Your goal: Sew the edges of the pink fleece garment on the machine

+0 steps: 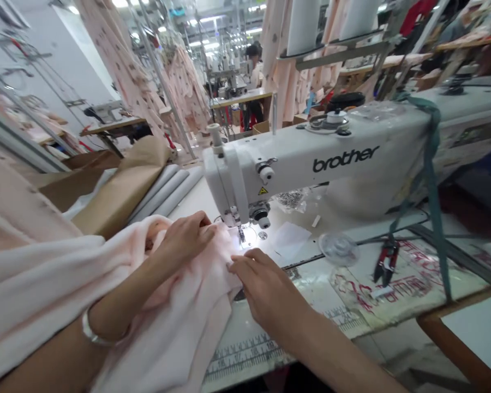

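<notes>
Both hands, the left hand point(186, 236) and right hand point(265, 289), are pressing flat, fingers spread, on the pink cloth point(175, 322) right at the needle point(241, 233) of the sewing machine point(311, 158), with most cloth waiting before the needle.

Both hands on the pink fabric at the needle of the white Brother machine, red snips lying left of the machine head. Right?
Not quite. The head view shows the red snips on the table to the right of the needle, under the machine arm. Both the left hand and right hand do rest on the pink fabric.

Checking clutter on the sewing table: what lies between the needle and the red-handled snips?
In the head view, between the needle and the red-handled snips lie a white paper scrap and a clear round plastic lid.
</notes>
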The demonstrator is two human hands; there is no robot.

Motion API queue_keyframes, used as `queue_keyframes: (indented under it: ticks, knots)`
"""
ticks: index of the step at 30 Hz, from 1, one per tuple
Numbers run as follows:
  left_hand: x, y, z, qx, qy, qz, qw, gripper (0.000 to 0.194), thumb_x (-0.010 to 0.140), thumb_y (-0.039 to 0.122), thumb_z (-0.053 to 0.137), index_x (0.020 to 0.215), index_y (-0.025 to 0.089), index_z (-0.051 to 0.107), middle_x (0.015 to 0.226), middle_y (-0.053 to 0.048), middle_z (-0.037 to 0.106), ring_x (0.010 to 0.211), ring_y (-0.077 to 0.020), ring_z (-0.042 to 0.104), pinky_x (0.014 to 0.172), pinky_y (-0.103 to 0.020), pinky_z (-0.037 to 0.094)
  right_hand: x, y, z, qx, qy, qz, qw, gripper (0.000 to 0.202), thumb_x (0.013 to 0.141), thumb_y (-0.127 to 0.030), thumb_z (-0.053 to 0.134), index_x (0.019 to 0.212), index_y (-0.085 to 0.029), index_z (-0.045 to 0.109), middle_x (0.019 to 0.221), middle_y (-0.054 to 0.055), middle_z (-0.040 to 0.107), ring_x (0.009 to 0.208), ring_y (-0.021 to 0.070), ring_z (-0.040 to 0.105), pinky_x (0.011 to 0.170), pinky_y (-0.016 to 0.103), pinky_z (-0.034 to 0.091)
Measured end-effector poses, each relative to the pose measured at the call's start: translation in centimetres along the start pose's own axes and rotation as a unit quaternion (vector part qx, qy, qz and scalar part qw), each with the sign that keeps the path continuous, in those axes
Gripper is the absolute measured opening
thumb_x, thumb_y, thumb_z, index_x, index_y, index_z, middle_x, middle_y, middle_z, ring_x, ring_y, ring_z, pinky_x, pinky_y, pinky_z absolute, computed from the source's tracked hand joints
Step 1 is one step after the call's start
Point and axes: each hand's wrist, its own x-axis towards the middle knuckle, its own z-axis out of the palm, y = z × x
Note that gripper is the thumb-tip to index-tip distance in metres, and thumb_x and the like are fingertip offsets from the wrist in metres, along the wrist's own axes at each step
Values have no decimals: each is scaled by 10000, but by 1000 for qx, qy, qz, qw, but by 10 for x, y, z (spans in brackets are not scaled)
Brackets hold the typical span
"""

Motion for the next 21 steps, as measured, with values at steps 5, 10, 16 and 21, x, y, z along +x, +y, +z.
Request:
queue_keyframes:
  ticks: [5, 10, 16, 21]
  knots:
    - [-96, 25, -59, -146, -75, 14, 986, 292, 897, 335, 353, 949, 246, 626, 896, 14, 636, 784, -150, 572, 671, -213, 445, -10, -52, -26, 147, 123, -72, 979, 426, 935, -212, 403, 1350, -124, 364, 1090, 124, 541, 956, 202, 519, 809, 320, 480]
    - [-147, 39, -64, -269, -82, 4, 960, 160, 857, 300, 518, 940, 213, 623, 838, 4, 634, 735, -137, 572, 635, -202, 456, -22, -69, -42, 394, 85, 114, 908, 133, 904, -290, 472, 803, -203, 466, 689, -13, 514, 598, 109, 514, 535, 208, 430]
    - [-147, 37, -60, -297, -96, -33, 949, 150, 825, 295, 545, 787, 165, 609, 640, 36, 525, 557, -86, 438, 481, -178, 330, -29, -60, -55, 505, -40, 165, 846, 188, 889, -370, 499, 819, -213, 425, 721, -20, 535, 627, 106, 530, 511, 185, 445]
    - [-124, 10, -34, -166, 4, 12, 986, 117, 826, 245, 543, 869, 175, 626, 895, -18, 650, 847, -173, 578, 787, -267, 431, -43, 0, -50, 186, 37, 157, 969, 225, 905, -423, 446, 934, -209, 509, 869, 62, 603, 735, 184, 590, 609, 300, 487]
